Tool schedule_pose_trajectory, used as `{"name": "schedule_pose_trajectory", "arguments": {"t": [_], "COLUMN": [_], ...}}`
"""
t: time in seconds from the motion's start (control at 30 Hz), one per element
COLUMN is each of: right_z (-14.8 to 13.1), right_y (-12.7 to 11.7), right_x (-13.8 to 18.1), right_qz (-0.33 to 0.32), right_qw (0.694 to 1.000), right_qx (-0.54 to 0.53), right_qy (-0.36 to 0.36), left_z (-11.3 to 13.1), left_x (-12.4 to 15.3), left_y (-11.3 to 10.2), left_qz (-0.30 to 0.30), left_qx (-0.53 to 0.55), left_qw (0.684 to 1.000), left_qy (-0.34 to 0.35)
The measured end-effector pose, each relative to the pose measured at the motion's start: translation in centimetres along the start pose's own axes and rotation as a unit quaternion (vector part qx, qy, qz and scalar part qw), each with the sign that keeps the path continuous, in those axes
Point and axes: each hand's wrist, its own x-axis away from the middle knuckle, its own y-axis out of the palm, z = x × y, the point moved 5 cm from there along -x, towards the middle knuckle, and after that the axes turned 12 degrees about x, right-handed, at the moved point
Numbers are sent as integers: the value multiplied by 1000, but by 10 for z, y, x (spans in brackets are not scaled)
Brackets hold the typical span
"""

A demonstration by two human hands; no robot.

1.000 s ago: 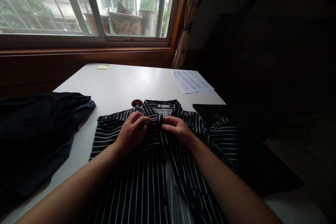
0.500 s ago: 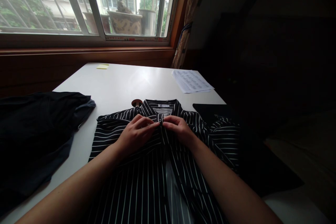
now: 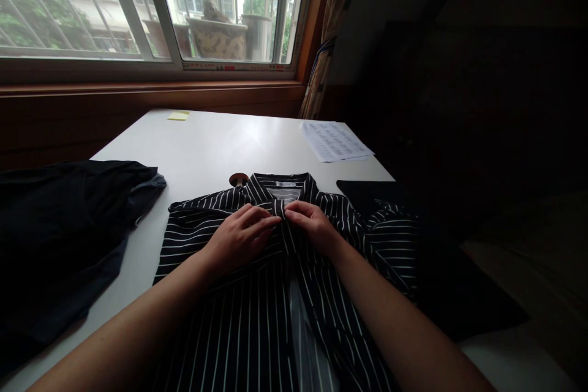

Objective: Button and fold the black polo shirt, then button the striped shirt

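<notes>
So there's a black striped shirt with thin white stripes lying flat, front up, on the white worktop, collar pointing toward the window and the lower part running off the near edge of the view. Both hands are right at the top of the front opening, just under the collar. The left hand has its fingers curled and pinching the left edge of the cloth, and the right hand is pinching the other edge, fingertips of the two pretty much touching in the middle. Can't really make out a button under the fingers, it's too small and dark. A small round wooden knob pokes out just beside the collar. A dark garment is heaped on the left, well apart from the hands. Further back there's a printed sheet of paper on the right and a yellow sticky note near the sill.
</notes>
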Motion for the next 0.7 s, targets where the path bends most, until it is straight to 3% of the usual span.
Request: {"name": "schedule_pose_trajectory", "arguments": {"t": [0.17, 0.43, 0.7], "right_z": [1, -4, -7], "right_y": [1, -2, 4], "right_x": [0, 0, 1], "right_qz": [5, 35, 4], "right_qw": [999, 996, 990], "right_qx": [-31, 80, 137], "right_qy": [12, -9, -25], "left_z": [-2, 4, -6], "left_x": [1, -2, 0], "left_y": [0, 2, -4], "left_qz": [2, -16, 51], "left_qx": [-12, -37, 16], "left_qw": [1000, 999, 998], "left_qy": [-7, 3, -44]}}
